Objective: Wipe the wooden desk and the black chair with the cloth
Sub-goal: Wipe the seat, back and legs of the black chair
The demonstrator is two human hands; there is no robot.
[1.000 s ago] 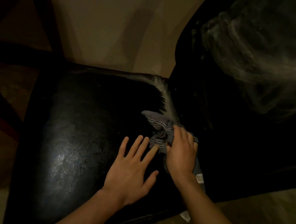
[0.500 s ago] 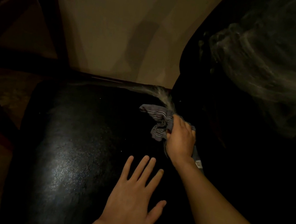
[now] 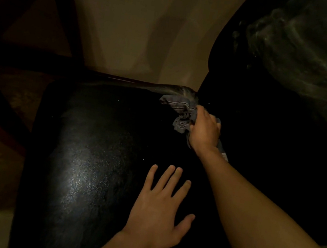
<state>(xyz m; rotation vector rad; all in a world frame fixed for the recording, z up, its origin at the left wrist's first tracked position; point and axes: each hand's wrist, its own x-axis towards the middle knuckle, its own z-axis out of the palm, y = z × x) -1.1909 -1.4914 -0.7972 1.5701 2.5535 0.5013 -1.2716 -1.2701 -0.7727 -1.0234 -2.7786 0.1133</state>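
Now it's the chair's turn — the right hand [image 3: 205,131] bunches the striped cloth [image 3: 180,113] against the black chair [image 3: 94,156] seat's far corner, where dust streaks show. The left hand [image 3: 158,212] lies spread flat on the seat. Next, I'd guess, a firm drag along that dusty seam.

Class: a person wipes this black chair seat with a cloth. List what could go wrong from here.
1. The cloth is bunched in the right hand, so it may smear the dust streak at the back corner of the seat rather than lift it.
2. The left hand lies flat on the glossy seat and may leave prints.
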